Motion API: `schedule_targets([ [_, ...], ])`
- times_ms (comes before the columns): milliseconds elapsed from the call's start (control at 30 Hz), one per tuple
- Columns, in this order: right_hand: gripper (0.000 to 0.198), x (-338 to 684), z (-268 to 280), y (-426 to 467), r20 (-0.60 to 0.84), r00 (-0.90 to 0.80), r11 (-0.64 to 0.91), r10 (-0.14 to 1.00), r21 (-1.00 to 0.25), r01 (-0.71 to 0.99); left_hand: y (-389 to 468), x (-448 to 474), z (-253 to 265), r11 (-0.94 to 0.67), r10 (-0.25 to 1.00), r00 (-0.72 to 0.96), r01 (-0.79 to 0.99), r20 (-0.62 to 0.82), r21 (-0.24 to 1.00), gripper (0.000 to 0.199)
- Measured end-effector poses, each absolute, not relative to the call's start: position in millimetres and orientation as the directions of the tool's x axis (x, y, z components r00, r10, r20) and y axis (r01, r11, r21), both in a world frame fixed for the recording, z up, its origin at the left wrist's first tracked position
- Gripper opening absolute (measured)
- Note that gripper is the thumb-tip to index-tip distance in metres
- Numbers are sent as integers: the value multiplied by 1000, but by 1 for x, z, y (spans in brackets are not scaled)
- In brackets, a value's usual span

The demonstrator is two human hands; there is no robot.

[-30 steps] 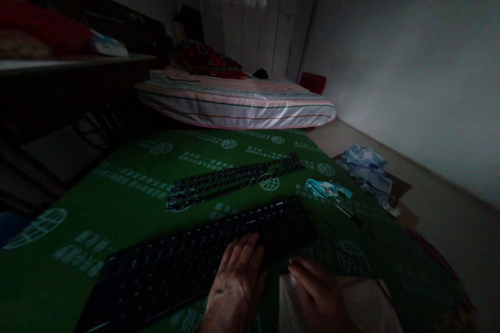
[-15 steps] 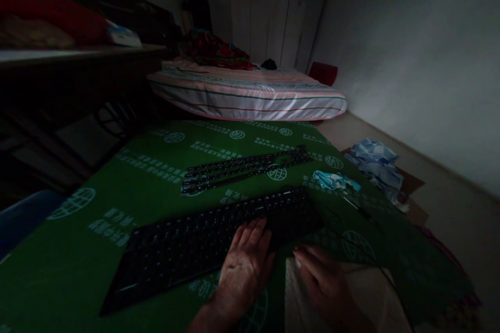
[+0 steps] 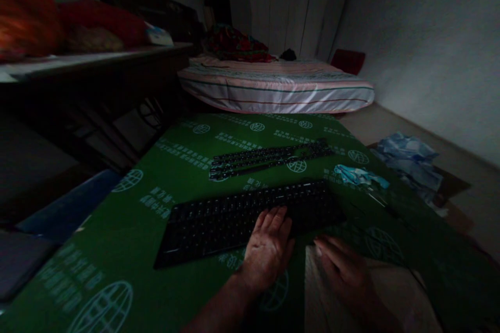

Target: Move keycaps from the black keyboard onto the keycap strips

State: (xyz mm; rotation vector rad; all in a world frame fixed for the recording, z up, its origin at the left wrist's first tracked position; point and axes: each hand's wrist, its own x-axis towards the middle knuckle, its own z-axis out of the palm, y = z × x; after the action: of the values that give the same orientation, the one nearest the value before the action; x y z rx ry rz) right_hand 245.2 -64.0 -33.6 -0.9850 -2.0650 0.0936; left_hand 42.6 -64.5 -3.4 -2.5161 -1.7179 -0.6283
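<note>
A black keyboard lies at a slant on the green printed table cover. My left hand rests with outstretched fingers on the keyboard's near edge, right of its middle. To the right, my right hand is closed, thumb against fingers, at the corner of a pale cloth that spreads under it. Behind the keyboard are dark strips with rows of small keys. A light-blue patterned cloth and a thin tool like a screwdriver lie at the right.
A bed with striped cover stands beyond the table. At the left is a dark desk bearing red and orange bundles, with a blue seat-like thing lower down. Crumpled bluish fabric lies on the floor at right.
The whole scene has shifted right in the view as the camera turned left. Both hands keep about the same places relative to the keyboard and the pale cloth.
</note>
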Motion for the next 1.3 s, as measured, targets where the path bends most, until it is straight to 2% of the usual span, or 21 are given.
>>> schedule_targets([
  [267,24,246,-33,-64,659,-369,707,655,-363,607,-66,44,-2,-373,907,299,898,298,235,34],
  [633,24,249,-35,-63,677,-395,723,621,-299,623,-67,45,-8,-385,892,301,897,336,216,34],
  [1067,26,248,-37,-63,608,-439,694,662,-277,664,-66,44,-2,-378,902,301,897,310,228,33],
  [1300,27,247,-40,-63,633,-412,699,655,-302,648,-64,41,-2,-405,883,320,890,344,211,31],
])
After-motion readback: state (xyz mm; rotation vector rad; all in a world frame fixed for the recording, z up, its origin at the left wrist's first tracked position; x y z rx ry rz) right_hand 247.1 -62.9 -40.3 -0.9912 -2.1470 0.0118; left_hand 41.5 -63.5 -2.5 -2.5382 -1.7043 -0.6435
